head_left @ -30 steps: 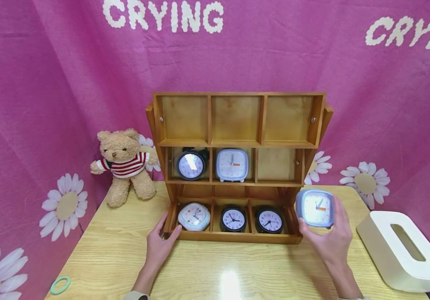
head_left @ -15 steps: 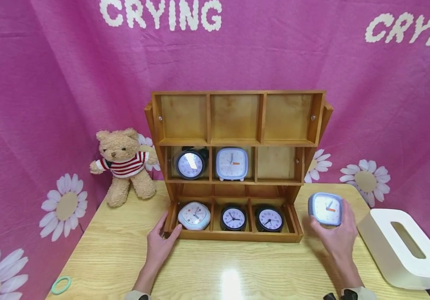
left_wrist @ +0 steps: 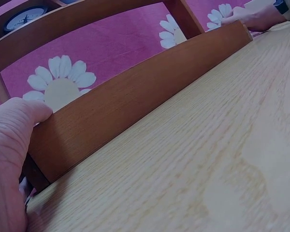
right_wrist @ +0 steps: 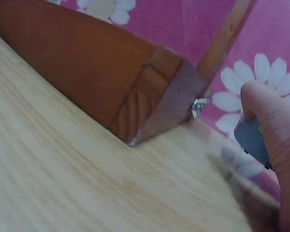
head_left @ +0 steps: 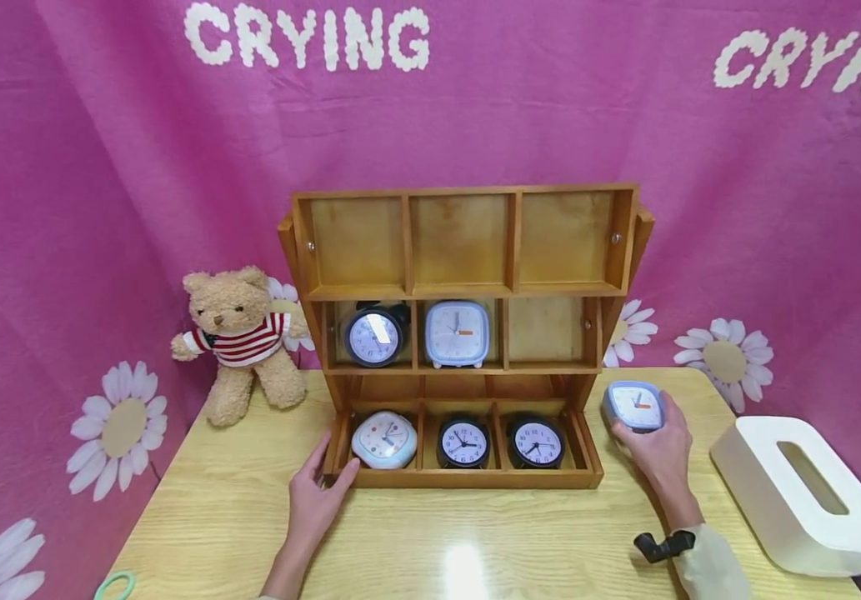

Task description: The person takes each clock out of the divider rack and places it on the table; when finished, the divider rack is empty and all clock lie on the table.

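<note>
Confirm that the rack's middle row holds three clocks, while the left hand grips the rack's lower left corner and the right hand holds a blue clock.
Not three: the head view shows only a black clock and a blue-rimmed clock in the middle row of the rack. The rest is right: the left hand grips that corner, the right hand the held blue clock.
</note>
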A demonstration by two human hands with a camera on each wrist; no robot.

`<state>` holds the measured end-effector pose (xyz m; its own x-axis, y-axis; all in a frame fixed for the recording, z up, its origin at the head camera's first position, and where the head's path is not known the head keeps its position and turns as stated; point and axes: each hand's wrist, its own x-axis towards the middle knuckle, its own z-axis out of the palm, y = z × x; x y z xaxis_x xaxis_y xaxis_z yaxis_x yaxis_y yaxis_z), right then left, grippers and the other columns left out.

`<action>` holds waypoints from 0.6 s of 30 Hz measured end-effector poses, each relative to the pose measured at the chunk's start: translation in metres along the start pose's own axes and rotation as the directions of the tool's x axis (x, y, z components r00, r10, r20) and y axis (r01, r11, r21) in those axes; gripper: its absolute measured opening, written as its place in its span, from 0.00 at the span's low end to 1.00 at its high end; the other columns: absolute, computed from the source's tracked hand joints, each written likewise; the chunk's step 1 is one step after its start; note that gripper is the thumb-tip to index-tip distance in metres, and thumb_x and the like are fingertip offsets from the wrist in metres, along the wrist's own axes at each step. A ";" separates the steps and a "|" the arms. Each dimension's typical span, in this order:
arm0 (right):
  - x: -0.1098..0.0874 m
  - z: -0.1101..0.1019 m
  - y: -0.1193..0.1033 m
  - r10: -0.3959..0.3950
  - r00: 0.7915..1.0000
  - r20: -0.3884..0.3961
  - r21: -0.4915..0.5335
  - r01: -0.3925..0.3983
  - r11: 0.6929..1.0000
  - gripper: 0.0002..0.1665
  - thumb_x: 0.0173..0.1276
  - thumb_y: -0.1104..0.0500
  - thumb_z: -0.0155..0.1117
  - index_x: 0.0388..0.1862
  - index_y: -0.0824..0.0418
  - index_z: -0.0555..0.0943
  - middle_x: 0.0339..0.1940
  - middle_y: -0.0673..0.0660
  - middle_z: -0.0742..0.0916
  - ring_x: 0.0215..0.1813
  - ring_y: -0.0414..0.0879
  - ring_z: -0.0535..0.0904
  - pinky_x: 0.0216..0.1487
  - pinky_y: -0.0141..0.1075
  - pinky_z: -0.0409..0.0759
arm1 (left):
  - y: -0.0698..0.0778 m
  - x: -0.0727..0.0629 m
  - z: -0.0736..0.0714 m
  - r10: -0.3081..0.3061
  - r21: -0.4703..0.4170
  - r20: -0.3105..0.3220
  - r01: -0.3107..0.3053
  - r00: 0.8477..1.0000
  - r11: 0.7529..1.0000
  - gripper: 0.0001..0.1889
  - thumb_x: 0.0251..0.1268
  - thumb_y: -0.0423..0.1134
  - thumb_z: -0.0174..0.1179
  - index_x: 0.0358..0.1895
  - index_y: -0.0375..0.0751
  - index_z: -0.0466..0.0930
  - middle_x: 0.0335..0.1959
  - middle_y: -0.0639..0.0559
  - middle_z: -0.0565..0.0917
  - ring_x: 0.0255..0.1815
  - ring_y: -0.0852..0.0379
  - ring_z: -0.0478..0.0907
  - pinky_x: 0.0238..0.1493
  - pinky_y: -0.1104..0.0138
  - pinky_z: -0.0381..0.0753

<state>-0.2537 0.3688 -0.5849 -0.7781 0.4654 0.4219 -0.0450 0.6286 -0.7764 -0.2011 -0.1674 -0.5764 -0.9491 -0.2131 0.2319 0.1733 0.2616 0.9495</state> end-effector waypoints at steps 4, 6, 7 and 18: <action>0.011 0.007 0.005 -0.019 1.000 -0.004 0.006 0.019 1.000 0.58 0.45 0.59 0.81 0.75 0.75 0.67 0.68 0.80 0.75 0.68 0.75 0.71 0.68 0.67 0.68 | 0.002 0.001 -0.001 -0.003 0.006 0.004 0.003 1.000 1.000 0.37 0.66 0.38 0.73 0.76 0.33 0.70 0.73 0.35 0.74 0.72 0.39 0.72 0.72 0.52 0.69; 0.016 0.009 0.008 -0.026 1.000 -0.011 -0.002 0.026 1.000 0.57 0.45 0.59 0.80 0.74 0.76 0.67 0.67 0.81 0.76 0.67 0.75 0.71 0.67 0.67 0.68 | 0.001 0.001 -0.001 -0.007 0.005 0.002 0.007 1.000 1.000 0.37 0.66 0.38 0.74 0.75 0.33 0.70 0.73 0.35 0.74 0.72 0.39 0.71 0.72 0.52 0.69; 0.018 0.010 0.009 -0.029 0.999 -0.014 -0.003 0.029 1.000 0.57 0.46 0.59 0.80 0.74 0.76 0.67 0.66 0.81 0.76 0.66 0.75 0.71 0.67 0.67 0.68 | 0.000 0.001 -0.001 -0.008 0.001 0.001 0.008 1.000 1.000 0.37 0.66 0.38 0.74 0.75 0.32 0.70 0.73 0.34 0.74 0.73 0.39 0.71 0.72 0.52 0.68; 0.042 0.007 0.018 0.128 0.992 0.014 0.001 -0.128 0.992 0.56 0.52 0.57 0.77 0.78 0.73 0.64 0.70 0.79 0.74 0.70 0.73 0.69 0.72 0.65 0.66 | 0.000 0.001 -0.001 -0.014 -0.028 0.002 0.014 1.000 1.000 0.37 0.65 0.37 0.74 0.76 0.33 0.70 0.73 0.34 0.73 0.73 0.41 0.71 0.73 0.53 0.68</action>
<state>-0.2911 0.3951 -0.5840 -0.7862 0.5333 0.3121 0.0546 0.5631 -0.8246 -0.2022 -0.1682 -0.5759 -0.9519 -0.2151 0.2182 0.1672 0.2321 0.9582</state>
